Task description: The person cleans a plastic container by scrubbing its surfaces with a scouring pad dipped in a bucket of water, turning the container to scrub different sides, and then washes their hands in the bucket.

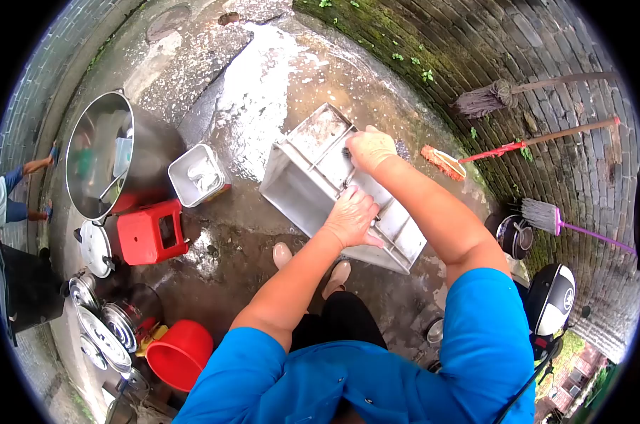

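In front of my feet a grey metal box (pixel 292 191) with an open hollow and ribbed, stained panels stands tilted on the wet ground. My left hand (pixel 352 218) is closed around a bar along its middle; a small dark part shows by the fingers. Farther up, my right hand (pixel 371 148) bends its fingers over a small dark scouring pad (pixel 346 152) against the ribbed panel. Most of the pad is hidden under the fingers.
Left of the box are a white tub (pixel 193 177), a large steel pot (pixel 140 159), a red stool (pixel 150 233) and a red bucket (pixel 182 353). Pot lids (pixel 97 247) lie nearby. A broom (pixel 444 162) and mop (pixel 486 99) lean on the brick wall. Another person's leg (pixel 37 166) shows far left.
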The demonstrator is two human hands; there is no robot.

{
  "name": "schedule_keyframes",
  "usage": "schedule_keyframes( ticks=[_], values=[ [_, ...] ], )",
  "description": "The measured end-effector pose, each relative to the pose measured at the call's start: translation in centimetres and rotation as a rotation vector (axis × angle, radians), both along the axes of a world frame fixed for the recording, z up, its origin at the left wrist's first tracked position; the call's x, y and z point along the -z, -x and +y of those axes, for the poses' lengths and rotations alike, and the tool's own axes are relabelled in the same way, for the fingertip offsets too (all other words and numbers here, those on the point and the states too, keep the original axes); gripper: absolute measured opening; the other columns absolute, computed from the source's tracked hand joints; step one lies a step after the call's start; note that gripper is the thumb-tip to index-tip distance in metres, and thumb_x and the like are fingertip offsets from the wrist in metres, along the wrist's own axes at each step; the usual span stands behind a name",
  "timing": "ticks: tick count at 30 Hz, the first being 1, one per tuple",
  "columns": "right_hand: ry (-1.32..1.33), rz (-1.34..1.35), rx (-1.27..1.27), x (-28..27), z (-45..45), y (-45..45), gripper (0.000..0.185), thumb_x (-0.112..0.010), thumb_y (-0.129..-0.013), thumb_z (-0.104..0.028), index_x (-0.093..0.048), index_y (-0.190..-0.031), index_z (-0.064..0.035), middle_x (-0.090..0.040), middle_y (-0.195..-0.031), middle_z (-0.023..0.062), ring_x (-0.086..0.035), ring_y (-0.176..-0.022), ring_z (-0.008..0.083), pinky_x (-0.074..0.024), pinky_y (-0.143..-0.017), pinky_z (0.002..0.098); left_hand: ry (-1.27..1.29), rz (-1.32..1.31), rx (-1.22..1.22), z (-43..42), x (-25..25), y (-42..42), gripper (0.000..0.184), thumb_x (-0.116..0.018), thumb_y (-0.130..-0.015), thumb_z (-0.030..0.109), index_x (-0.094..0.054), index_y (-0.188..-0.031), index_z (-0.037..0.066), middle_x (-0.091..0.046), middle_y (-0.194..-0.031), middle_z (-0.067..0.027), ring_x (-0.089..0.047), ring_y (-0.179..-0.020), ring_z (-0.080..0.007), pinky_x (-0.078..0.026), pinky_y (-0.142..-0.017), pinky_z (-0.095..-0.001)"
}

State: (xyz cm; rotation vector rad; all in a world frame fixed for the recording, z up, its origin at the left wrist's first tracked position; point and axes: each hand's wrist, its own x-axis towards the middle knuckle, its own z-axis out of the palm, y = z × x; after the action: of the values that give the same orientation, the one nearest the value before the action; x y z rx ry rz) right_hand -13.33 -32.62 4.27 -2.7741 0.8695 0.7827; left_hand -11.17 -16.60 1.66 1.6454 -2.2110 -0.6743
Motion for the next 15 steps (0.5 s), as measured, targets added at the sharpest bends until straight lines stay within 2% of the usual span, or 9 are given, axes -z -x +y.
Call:
schedule_keyframes(
  ticks=[1,2,3,4,6,8,11,13,15],
  values=[
    [-0.043,0.019,-0.014,-1.3,1.6,-0.2,0.019,-0.063,-0.076,-0.017,-0.071,-0.093,-0.0167,-0.067,-0.102,0.0045,-0.059,-0.101,0.0262,-0.051,-0.086,0.0385,-0.009,0.01,0.003,0.6,0.2,0.5,0.083,-0.068,-0.052,0.072,-0.063,-0.099,0.004,-0.056,-0.099,-0.0104,-0.049,-0.102,-0.0277,-0.03,-0.101,-0.0419],
    [-0.162,-0.002,-0.068,-3.0,3.5,-0.4,0.018,-0.063,-0.076,-0.017,-0.071,-0.092,-0.0162,-0.067,-0.103,0.0041,-0.059,-0.1,0.0259,-0.0509,-0.086,0.0381,0.164,0.013,-0.04,0.5,0.8,0.4,0.094,-0.067,-0.052,0.074,-0.056,-0.113,0.003,-0.052,-0.114,-0.0127,-0.044,-0.114,-0.0295,-0.026,-0.106,-0.0439],
    [-0.091,-0.08,-0.18,-2.4,5.0,-0.4,0.018,-0.064,-0.075,-0.019,-0.071,-0.092,-0.0176,-0.067,-0.103,0.0033,-0.059,-0.101,0.0256,-0.0508,-0.086,0.0382,0.326,0.016,-0.08,0.7,1.3,0.4,0.106,-0.066,-0.052,0.075,-0.05,-0.127,0.002,-0.047,-0.13,-0.0151,-0.04,-0.125,-0.0314,-0.021,-0.111,-0.0459],
    [-0.09,-0.11,-0.151,-1.9,5.0,-0.5,0.019,-0.063,-0.075,-0.018,-0.072,-0.092,-0.0162,-0.067,-0.102,0.004,-0.059,-0.102,0.0262,-0.0509,-0.085,0.0382,0.117,0.057,-0.007,0.8,1.9,0.4,0.122,-0.064,-0.052,0.078,-0.032,-0.143,0.003,-0.029,-0.149,-0.0157,-0.024,-0.138,-0.0326,-0.012,-0.115,-0.0479],
    [-0.083,-0.152,-0.127,-1.7,4.6,-1.5,0.019,-0.063,-0.075,-0.018,-0.072,-0.092,-0.0149,-0.068,-0.1,0.0048,-0.059,-0.103,0.0267,-0.0511,-0.085,0.0382,0.075,-0.012,-0.016,1.0,1.7,0.6,0.121,-0.063,-0.052,0.079,-0.033,-0.142,0.004,-0.03,-0.148,-0.0153,-0.025,-0.138,-0.0325,-0.013,-0.115,-0.0484],
    [-0.146,-0.269,0.081,-2.1,4.3,-2.7,0.019,-0.064,-0.073,-0.018,-0.071,-0.09,-0.0144,-0.068,-0.096,0.0063,-0.06,-0.102,0.0275,-0.0511,-0.084,0.0392,0.057,-0.052,-0.044,0.8,0.9,0.3,0.115,-0.063,-0.053,0.078,-0.039,-0.14,0.007,-0.034,-0.146,-0.0143,-0.027,-0.136,-0.0329,-0.017,-0.113,-0.0494],
    [-0.129,-0.355,0.063,-1.2,5.6,-1.8,0.019,-0.064,-0.073,-0.018,-0.071,-0.09,-0.0139,-0.069,-0.092,0.0072,-0.061,-0.099,0.0285,-0.0512,-0.084,0.0392,0.128,-0.001,-0.012,1.7,1.6,-0.4,0.111,-0.062,-0.053,0.079,-0.045,-0.136,0.006,-0.037,-0.144,-0.0151,-0.03,-0.134,-0.0333,-0.02,-0.111,-0.0487],
    [-0.202,-0.329,0.0,-1.9,5.6,-1.5,0.018,-0.064,-0.074,-0.017,-0.072,-0.09,-0.0135,-0.069,-0.09,0.0071,-0.063,-0.094,0.0287,-0.0511,-0.085,0.0383,0.235,-0.019,-0.032,1.9,1.8,-0.1,0.109,-0.061,-0.053,0.079,-0.048,-0.132,0.006,-0.041,-0.141,-0.0155,-0.032,-0.133,-0.0329,-0.021,-0.11,-0.0479],
    [-0.212,-0.031,-0.2,-2.4,5.4,-1.5,0.018,-0.063,-0.075,-0.018,-0.072,-0.09,-0.013,-0.069,-0.092,0.0074,-0.063,-0.094,0.0286,-0.0509,-0.086,0.0378,0.121,-0.019,-0.011,2.3,1.9,-0.1,0.11,-0.06,-0.053,0.08,-0.047,-0.134,0.006,-0.04,-0.142,-0.0154,-0.032,-0.133,-0.0328,-0.021,-0.11,-0.0482]
  ],
)
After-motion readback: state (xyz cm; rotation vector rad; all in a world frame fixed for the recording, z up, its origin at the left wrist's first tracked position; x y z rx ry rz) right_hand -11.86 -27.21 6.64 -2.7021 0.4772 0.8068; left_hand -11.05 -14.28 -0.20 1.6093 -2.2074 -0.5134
